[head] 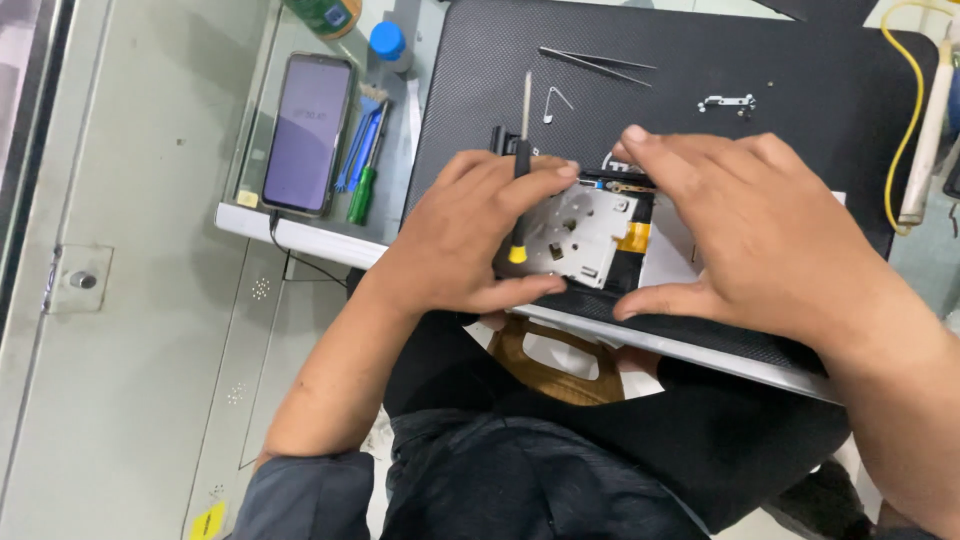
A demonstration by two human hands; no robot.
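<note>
Black anti-static matting (pixel 760 60) covers the bench, its near edge running just above the person's lap. On the mat lies an opened phone (pixel 590 235), back cover off, with a silver shield plate and a yellow flex strip exposed; it sits at the near edge of the mat, between both hands. The left hand (pixel 465 235) pinches a small screwdriver (pixel 521 175) with a black-and-yellow handle between thumb and fingers, shaft pointing away from the body, while its thumb rests along the near edge of the device. The right hand (pixel 760 235) is spread and arched over the right side of the device, fingertips touching the top edge and thumb bracing the lower edge. Judged from this, the step in hand is steadying the chassis during internal work; the tip is not on a fastener. The next move calls for a firm hold and careful tip alignment. Tweezers (pixel 598 62), a small metal bracket (pixel 728 101) and a second phone (pixel 309 130) lie farther off.
</note>
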